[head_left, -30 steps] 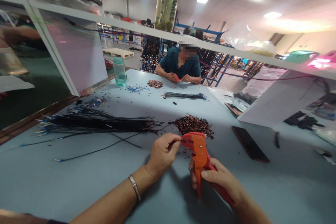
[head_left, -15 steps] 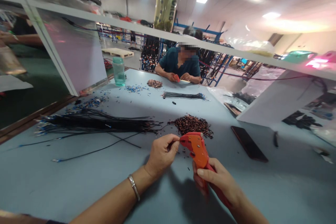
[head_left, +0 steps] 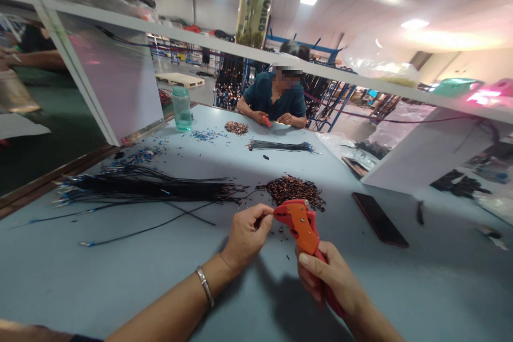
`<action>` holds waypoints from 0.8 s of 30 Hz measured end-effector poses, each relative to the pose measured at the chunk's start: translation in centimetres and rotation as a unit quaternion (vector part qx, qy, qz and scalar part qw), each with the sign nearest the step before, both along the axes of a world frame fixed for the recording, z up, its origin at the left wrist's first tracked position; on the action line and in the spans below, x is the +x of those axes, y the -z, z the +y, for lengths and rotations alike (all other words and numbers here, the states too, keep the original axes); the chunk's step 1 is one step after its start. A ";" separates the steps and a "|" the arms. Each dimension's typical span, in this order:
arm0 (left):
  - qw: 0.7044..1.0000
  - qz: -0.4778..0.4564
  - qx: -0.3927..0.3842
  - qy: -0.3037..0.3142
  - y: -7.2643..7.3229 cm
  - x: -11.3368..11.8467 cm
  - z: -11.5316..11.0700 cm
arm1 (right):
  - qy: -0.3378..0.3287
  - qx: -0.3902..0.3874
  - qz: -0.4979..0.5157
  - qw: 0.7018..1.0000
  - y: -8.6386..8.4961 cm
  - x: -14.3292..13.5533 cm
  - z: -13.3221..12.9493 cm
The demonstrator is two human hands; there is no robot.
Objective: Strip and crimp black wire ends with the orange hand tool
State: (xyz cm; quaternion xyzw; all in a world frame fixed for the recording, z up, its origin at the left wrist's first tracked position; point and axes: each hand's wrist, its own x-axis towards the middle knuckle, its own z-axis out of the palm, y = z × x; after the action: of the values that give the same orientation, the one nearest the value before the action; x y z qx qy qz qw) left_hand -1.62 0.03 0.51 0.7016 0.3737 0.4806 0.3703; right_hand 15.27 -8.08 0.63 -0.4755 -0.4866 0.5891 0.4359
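My right hand [head_left: 331, 272] is wrapped around the handles of a red and orange wire stripper [head_left: 305, 230], its jaws turned to the left. At those jaws, my left hand [head_left: 248, 232] pinches a thin black wire, mostly hidden by the fingers. Just behind the tool is a heap of small dark and copper-coloured cut pieces [head_left: 294, 191]. To the left lies a bundle of black wires [head_left: 148, 187] with blue and metal terminals at its left ends. A few loose wires [head_left: 148, 231] stray in front of the bundle.
A phone [head_left: 380, 219] lies on the right of the table. Farther back are a green bottle [head_left: 182, 109], scattered blue terminals [head_left: 206, 135], a smaller wire bundle [head_left: 280, 146] and a copper-coloured pile [head_left: 236, 127]. A co-worker [head_left: 274, 99] sits opposite, under a white shelf [head_left: 192, 38].
The stripper's handles have closed together in my right hand, and its head has shifted slightly. My left hand has stayed nearly still at the jaws. The co-worker's red tool has tilted.
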 end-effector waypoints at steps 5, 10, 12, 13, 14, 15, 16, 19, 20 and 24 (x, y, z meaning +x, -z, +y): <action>1.000 0.009 -0.004 0.000 0.2 0.1 0.2 | 0.012 -0.015 0.035 0.999 0.2 -0.1 0.1; 1.000 0.017 -0.008 -0.004 -0.2 0.1 0.1 | 0.001 -0.035 0.077 0.996 0.0 0.2 0.2; 1.000 0.016 -0.006 -0.001 -0.3 0.2 0.0 | 0.005 -0.043 0.096 0.994 0.0 0.3 0.1; 1.000 0.015 -0.005 0.000 -0.4 0.2 0.0 | 0.007 -0.047 0.104 0.993 -0.1 0.3 0.1; 1.000 0.014 -0.004 0.001 -0.4 0.2 0.0 | 0.006 -0.051 0.110 0.993 -0.1 0.4 0.0; 1.000 0.014 -0.004 -0.001 -0.3 0.2 0.1 | 0.005 -0.054 0.116 0.992 -0.2 0.6 0.0; 1.000 0.013 -0.007 -0.009 -0.2 0.2 0.1 | 0.007 -0.053 0.124 0.991 -0.4 0.8 0.0; 0.998 0.010 -0.031 -0.046 0.1 0.1 0.5 | 0.048 -0.040 0.165 0.984 -1.1 2.0 -0.1; 0.998 0.008 -0.039 -0.052 0.3 0.0 0.7 | 0.079 -0.037 0.177 0.980 -1.4 2.4 -0.1; 0.998 -0.006 -0.051 -0.041 0.6 0.0 0.8 | 0.146 -0.016 0.162 0.976 -1.9 3.1 0.2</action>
State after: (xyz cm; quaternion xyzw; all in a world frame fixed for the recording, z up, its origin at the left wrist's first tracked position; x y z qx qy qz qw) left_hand -1.60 0.88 -0.06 0.6631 0.4239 0.4799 0.3877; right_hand 18.41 -7.85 2.57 -0.4464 -0.3252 0.5959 0.5830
